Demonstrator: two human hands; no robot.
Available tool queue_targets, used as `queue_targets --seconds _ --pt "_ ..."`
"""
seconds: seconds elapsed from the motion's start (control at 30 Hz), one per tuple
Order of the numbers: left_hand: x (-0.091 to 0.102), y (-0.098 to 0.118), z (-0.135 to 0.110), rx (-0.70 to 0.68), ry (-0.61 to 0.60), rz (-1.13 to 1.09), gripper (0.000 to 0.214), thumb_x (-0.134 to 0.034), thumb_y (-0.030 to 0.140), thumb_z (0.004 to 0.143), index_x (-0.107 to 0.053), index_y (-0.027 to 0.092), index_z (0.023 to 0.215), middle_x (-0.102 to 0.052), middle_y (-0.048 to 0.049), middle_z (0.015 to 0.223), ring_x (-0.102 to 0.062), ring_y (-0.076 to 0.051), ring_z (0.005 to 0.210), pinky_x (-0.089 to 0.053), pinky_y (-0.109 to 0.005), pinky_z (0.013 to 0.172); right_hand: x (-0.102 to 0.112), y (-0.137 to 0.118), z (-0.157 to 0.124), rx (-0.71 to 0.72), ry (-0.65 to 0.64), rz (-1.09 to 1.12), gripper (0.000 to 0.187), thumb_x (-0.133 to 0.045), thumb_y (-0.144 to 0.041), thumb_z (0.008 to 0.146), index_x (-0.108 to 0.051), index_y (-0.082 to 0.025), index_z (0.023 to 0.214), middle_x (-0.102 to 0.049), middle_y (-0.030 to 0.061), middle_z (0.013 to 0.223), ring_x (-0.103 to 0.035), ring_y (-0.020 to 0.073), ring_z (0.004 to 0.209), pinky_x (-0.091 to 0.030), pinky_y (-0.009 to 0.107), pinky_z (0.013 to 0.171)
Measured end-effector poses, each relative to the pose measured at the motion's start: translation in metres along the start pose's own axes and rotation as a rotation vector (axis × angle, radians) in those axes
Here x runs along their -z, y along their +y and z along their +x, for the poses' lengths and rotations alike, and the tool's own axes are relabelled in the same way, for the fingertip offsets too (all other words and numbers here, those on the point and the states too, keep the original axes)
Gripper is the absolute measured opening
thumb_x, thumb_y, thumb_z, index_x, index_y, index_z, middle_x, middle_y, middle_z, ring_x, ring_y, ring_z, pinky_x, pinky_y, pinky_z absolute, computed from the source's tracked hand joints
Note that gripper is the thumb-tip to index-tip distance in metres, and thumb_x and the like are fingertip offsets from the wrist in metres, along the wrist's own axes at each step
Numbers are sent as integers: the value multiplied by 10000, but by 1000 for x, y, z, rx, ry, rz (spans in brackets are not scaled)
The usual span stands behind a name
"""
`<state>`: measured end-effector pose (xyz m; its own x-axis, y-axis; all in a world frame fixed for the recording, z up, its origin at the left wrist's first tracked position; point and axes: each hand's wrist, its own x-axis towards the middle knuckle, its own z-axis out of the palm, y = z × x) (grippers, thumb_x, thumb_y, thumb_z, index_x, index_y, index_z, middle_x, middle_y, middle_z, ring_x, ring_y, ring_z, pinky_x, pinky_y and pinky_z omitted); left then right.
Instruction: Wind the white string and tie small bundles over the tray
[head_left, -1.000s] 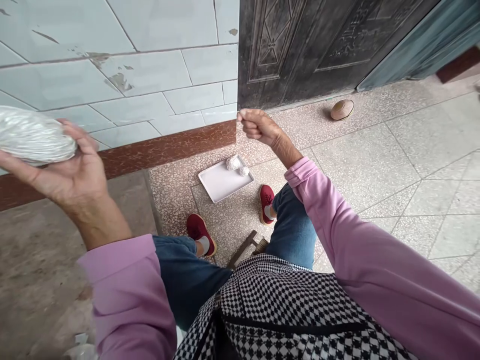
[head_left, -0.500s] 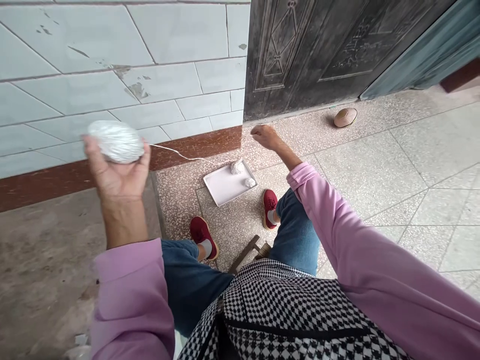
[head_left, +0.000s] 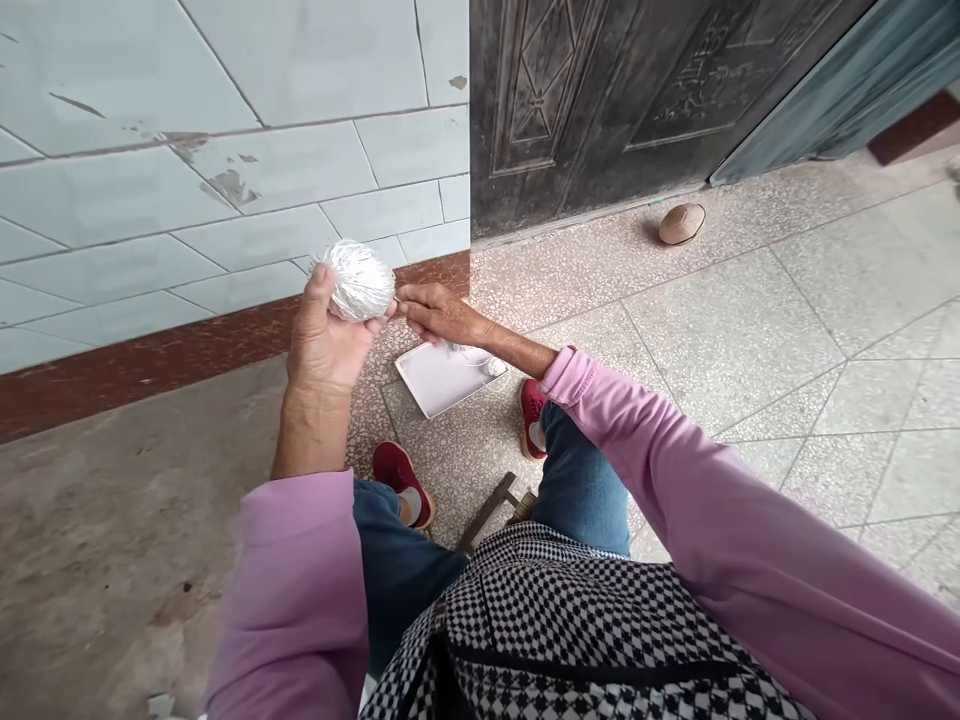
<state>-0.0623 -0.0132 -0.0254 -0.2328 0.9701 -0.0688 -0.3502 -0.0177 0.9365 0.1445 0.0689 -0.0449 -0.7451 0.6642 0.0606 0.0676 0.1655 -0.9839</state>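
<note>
A ball of white yarn (head_left: 361, 281) rests in my left hand (head_left: 326, 340), whose thumb and fingers curve around it from below and the left. At the ball's right edge, the fingers of my right hand (head_left: 442, 312) are pinched together on the white yarn; the strand itself is mostly hidden by the fingers. Below and behind my right hand, a shallow white tray (head_left: 435, 385) lies on the floor. Inside it are a small white yarn ball (head_left: 496, 367) at the right and another one, largely covered by my right hand.
A tiled wall (head_left: 300, 160) rises at the left, beside a dark carved door (head_left: 570, 100). On the floor by the door lies a rounded tan object (head_left: 682, 224). My feet in red shoes (head_left: 403, 470) stand on either side near the tray, and part of a wooden stool (head_left: 487, 510) shows between my legs.
My left hand has moved right with the yarn ball, turning it. My right hand has come left and down, from apart to the ball's edge. The view has shifted slightly.
</note>
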Motion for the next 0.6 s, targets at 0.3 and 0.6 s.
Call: queue_targets --seconds 0.3,0.6 --pt "7 -24 11 -238 237 218 962 -1238 682 760 -623 275 1377 -792 -7 1364 -675 -281 1366 -595 -442 1095 -5 -57 -35 -43 -60 -187 367 -745 -69 1243 -729 -223 911 -709 9 886 -617 220 913 -536 341 960" --pt "3 -22 -6 -188 4 448 828 -1230 670 733 -806 283 1330 -859 -74 1273 -808 -423 1362 -719 -551 1099 34 -66 -29 36 125 11 510 -829 -560 1323 -646 -219 991 -577 -9 875 -539 181 850 -528 276 788"
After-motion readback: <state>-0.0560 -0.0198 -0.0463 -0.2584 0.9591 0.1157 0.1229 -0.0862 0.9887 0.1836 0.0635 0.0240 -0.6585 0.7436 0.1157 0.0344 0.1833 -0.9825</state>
